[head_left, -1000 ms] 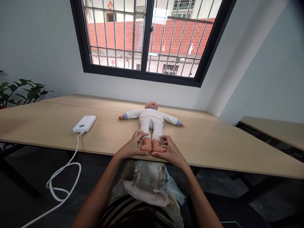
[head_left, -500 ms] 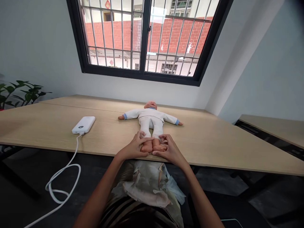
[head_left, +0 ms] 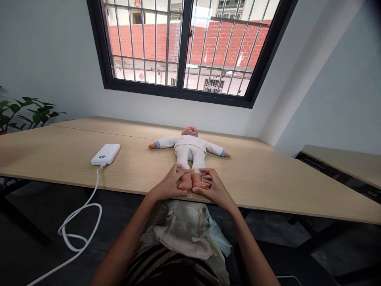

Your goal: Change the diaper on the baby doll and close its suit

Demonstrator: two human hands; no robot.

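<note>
Your L hand (head_left: 168, 184) and R hand (head_left: 214, 190) sit at the lower legs of a pink vinyl baby doll in white long-sleeved suit w/ blue cuffs (head_left: 189, 147), face-up on light wood tabletop (head_left: 256, 186). Doll's bare feet (head_left: 193, 181) lie between your hands. L fingers (head_left: 178, 171) and R fingers (head_left: 206, 172) curl round its ankles, slightly spread; can't tell if pinching. White rectangular power bank (head_left: 105, 154) lies well left.
</note>
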